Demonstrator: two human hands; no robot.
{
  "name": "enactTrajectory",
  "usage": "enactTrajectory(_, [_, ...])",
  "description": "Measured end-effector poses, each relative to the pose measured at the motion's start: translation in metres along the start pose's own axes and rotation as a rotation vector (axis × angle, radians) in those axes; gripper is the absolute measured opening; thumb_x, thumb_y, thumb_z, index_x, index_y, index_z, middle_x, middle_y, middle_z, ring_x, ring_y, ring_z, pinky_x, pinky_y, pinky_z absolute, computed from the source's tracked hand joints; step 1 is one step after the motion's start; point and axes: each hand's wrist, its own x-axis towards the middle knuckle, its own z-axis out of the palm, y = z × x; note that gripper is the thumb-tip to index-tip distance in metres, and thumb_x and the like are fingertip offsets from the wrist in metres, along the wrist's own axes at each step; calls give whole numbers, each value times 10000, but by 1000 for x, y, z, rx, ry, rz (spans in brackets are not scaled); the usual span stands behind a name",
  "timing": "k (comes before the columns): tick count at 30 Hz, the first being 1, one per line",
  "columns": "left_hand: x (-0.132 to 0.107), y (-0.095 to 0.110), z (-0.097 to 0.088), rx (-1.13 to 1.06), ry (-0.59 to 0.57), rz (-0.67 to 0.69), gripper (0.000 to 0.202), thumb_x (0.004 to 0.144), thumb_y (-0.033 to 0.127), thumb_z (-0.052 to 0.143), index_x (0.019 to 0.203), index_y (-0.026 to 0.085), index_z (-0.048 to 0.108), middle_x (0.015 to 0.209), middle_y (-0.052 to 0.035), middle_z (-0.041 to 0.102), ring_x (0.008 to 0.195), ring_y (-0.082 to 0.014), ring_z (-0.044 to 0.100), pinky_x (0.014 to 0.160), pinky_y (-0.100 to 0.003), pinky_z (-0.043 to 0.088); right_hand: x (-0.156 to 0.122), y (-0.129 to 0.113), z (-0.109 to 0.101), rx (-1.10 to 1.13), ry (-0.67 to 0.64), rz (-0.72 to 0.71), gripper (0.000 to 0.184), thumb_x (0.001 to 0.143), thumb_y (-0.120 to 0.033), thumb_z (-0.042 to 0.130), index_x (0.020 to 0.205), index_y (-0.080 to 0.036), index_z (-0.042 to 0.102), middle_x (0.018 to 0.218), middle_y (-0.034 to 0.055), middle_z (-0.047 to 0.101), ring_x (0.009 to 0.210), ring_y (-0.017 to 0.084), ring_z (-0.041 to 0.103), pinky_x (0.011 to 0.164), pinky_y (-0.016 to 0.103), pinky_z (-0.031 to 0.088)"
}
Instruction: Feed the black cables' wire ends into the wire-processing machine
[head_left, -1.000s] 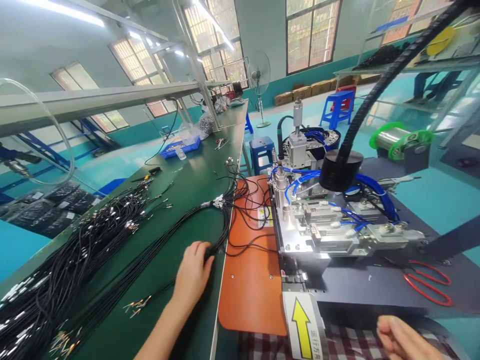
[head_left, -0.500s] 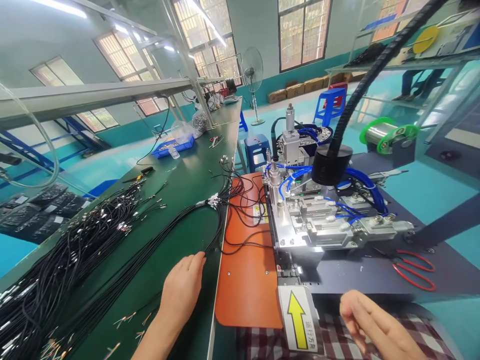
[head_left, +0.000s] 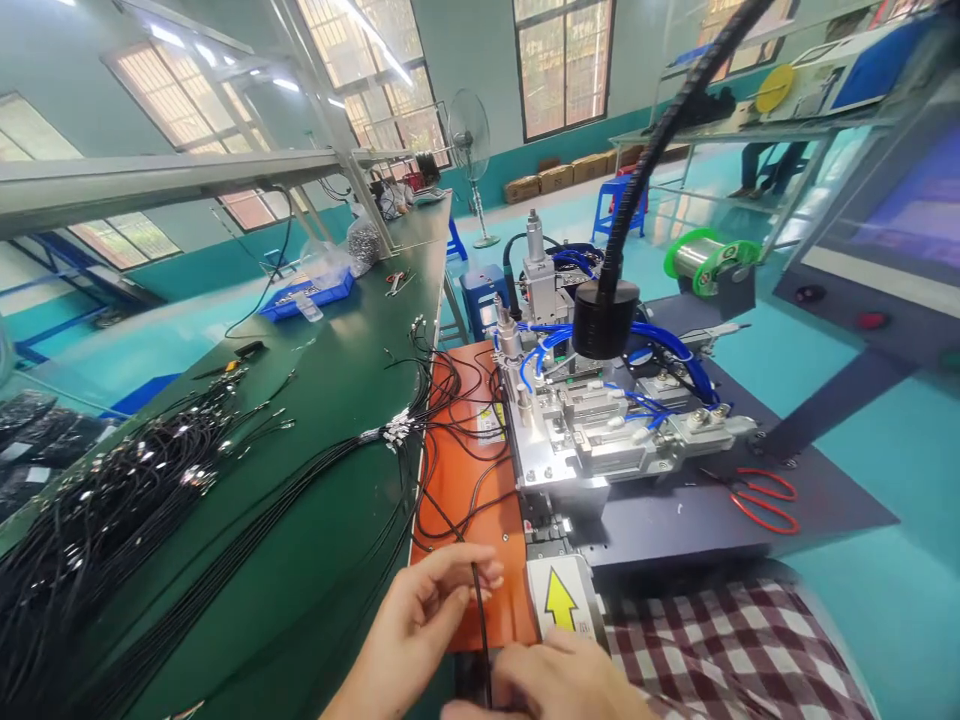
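Note:
My left hand (head_left: pixel 424 612) is at the near edge of the orange mat (head_left: pixel 465 480), thumb and fingers pinched on a thin black wire (head_left: pixel 478 600). My right hand (head_left: pixel 559 680) sits just below and right of it, closed on the lower stretch of the same wire. The wire runs up from my hands in a loop over the mat toward a bundle of black wires (head_left: pixel 352 460) that lies across the green bench (head_left: pixel 330 400). Just beyond my hands is a white plate with a yellow arrow (head_left: pixel 561 598) in front of a metal machine (head_left: pixel 592 420).
A big heap of black wires (head_left: pixel 97 510) covers the bench's left side. Red scissors (head_left: pixel 757 497) lie on the dark machine base. A black hose with a round head (head_left: pixel 606 318) hangs over the machine. A blue tray (head_left: pixel 307 296) and blue stools (head_left: pixel 480 290) stand farther back.
My left hand left the wire bundle on the bench and came toward me with one wire. My right hand moved left to meet it and took hold of the same wire. The view swung right.

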Motion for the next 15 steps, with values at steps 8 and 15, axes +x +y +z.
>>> enactTrajectory(8, [-12,-6,-31,1005,204,333,285,890,383,463,817,248,702,727,-45,647,711,-198,646,639,-277,530,22,20,-47,754,126,625,199,828,-387,599,730,-215,593,652,2,579,549,133,539,500,233,426])
enactTrajectory(15, [-11,-23,14,703,7,278,340,870,347,517,1197,262,557,979,-63,679,846,-212,638,692,-268,526,21,22,-42,1176,103,984,210,742,-345,693,783,-163,598,633,-23,576,472,75,471,453,194,375])
